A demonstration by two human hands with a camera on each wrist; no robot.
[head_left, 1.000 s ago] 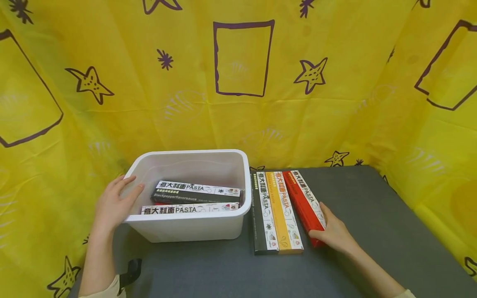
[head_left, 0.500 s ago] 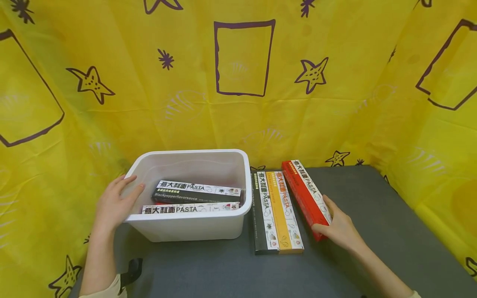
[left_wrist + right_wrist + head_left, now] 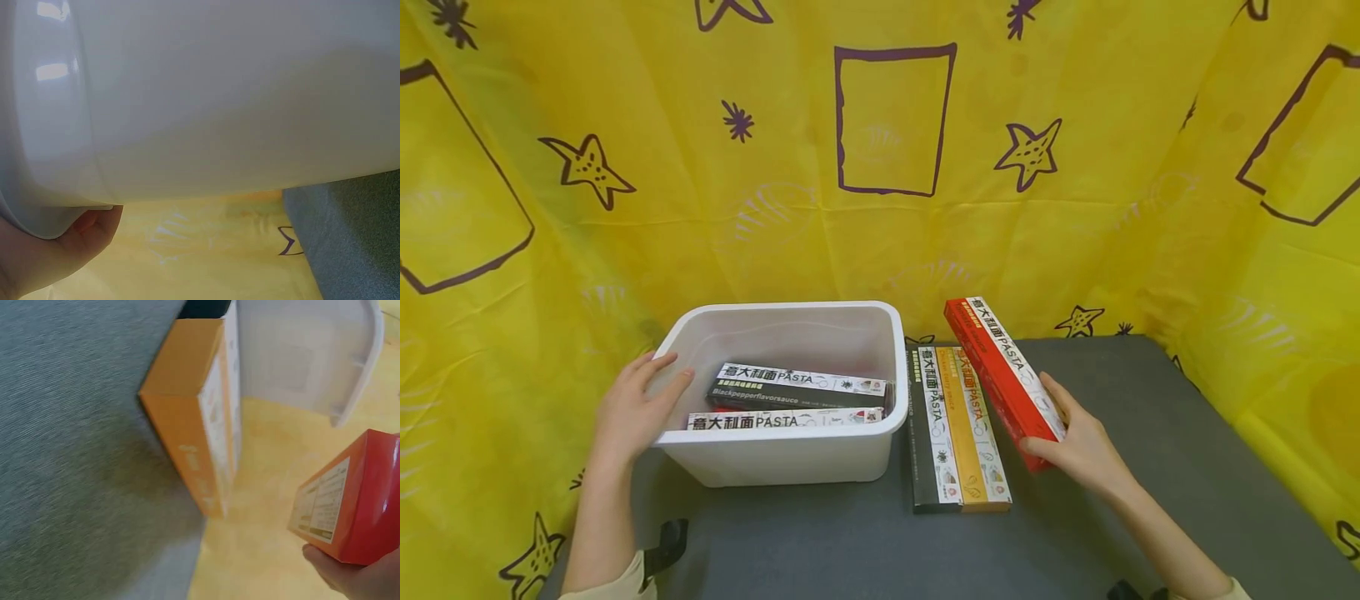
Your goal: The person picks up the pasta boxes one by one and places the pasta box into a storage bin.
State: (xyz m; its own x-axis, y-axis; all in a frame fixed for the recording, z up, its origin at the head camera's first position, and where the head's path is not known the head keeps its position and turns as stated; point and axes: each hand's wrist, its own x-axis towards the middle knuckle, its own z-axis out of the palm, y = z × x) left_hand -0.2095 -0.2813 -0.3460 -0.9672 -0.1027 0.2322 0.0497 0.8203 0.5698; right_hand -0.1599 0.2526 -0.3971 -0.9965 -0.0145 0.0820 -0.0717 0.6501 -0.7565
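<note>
My right hand (image 3: 1086,446) grips the near end of a red pasta box (image 3: 1003,379), raised off the table and tilted with its far end higher. In the right wrist view, the red pasta box (image 3: 350,500) shows a printed label, and part of the hand (image 3: 365,575) lies against it. With my left hand (image 3: 636,408) I hold the left rim of a white plastic bin (image 3: 782,462). From the left wrist, fingers (image 3: 94,231) curl under that rim. Inside the bin lie a black pasta box (image 3: 797,387) and another pasta box (image 3: 782,419), partly hidden; a bit of red shows beneath.
Flat on the grey table (image 3: 820,550), a black pasta box (image 3: 932,450) and an orange pasta box (image 3: 973,442) lie side by side, just right of the bin. A yellow patterned cloth (image 3: 887,233) hangs behind and along both sides.
My right hand has lifted the red pasta box off the table and moved it slightly left, over the orange box's far end. The left hand stays on the bin's rim.
</note>
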